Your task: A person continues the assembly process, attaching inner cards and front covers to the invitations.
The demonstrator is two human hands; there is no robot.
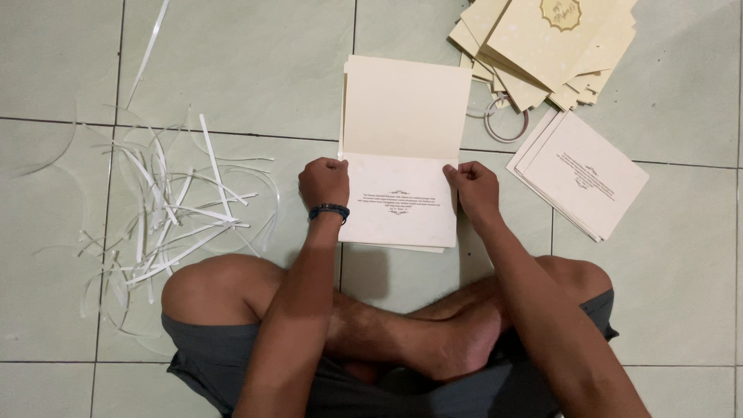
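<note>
On the pale tiled floor (255, 77), a smooth cream card (402, 155) lies open between the person's hands, the left hand (323, 182) and right hand (472, 186) each curled tight, pinching its fold at either edge. Beyond the right fingers sit a flat stack of printed sheets (584, 174), a tape roll (505, 120) and a fanned pile of cream covers (542, 42). Past the left fingers lies a tangle of thin white paper strips (174, 209).

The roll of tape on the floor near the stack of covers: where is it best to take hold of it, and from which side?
Probably the lower rim of the roll of tape, coming from below, nearest the right hand. It lies flat on the floor tile, and its top is tucked under the stack of covers, so only the lower arc is free to pinch through the open centre.
</note>
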